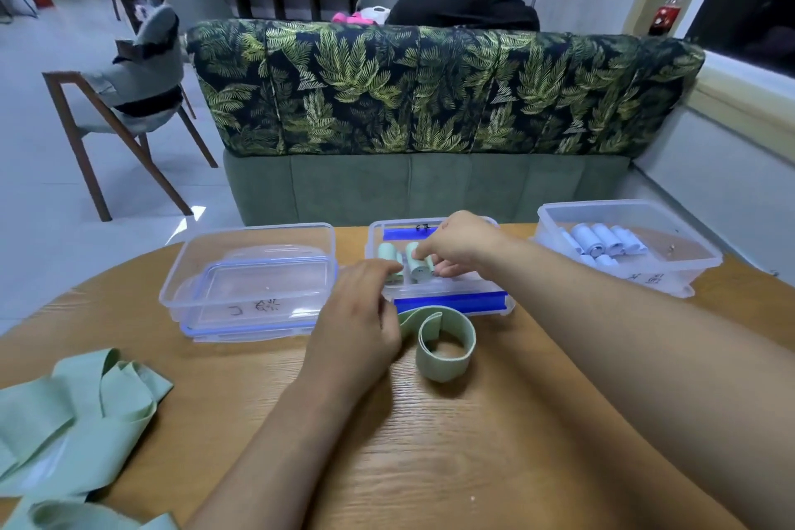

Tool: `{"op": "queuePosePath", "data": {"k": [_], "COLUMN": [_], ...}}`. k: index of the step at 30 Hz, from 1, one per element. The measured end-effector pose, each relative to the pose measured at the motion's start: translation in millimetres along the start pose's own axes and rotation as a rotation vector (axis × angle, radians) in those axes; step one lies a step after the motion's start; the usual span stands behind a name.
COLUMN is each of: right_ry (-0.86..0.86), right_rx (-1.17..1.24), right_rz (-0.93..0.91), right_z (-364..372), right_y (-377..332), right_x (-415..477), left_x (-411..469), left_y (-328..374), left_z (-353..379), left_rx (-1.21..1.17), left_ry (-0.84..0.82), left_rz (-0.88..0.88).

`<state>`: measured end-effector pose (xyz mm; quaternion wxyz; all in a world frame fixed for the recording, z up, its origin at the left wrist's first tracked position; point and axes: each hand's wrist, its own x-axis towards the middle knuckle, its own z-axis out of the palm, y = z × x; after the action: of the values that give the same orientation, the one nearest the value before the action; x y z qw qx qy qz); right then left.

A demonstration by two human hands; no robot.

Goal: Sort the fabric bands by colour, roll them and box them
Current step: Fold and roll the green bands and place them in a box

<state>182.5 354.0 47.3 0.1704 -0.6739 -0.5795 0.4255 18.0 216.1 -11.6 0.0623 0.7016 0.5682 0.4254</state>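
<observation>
- The right hand [458, 243] is reaching into the middle box [447, 302], and its fingertips are pinching a green roll [416, 268] that is standing among other green rolls at the left end of that box.
- The left hand [359, 325] is lying on the wooden table [494, 443] just in front of the same box; its fingers are curled down over one end of a loose green band [445, 346], which is curling into an open loop on the table beside it.
- A heap of green bands [81, 404] is lying unrolled at the near left edge of the table.
- The left box [254, 284] is sitting on its lid, with no rolls showing inside.
- The right box [623, 245] is holding a cluster of pale blue rolls [600, 243] at its left side.
- Beyond the table, a leaf-patterned sofa back [430, 86] is facing the camera, and a person in black [464, 4] is sitting behind it.
</observation>
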Motion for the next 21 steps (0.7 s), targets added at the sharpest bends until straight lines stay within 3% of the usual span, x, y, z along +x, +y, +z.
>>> {"op": "queuePosePath", "data": {"k": [16,21], "right_ry": [0.077,0.102], "right_rx": [-0.077,-0.217], "right_rz": [0.031,0.006], "right_z": [15.9,13.6], "right_y": [-2.6,-4.8], "right_x": [14.2,6.9], "left_x": [1.1,1.4], "left_y": [0.5,-0.2], "left_z": [-2.5,-2.8], "left_rx": [-0.025,-0.021], "left_ry": [-0.069,-0.072], "left_rz": [-0.039,-0.021]}}
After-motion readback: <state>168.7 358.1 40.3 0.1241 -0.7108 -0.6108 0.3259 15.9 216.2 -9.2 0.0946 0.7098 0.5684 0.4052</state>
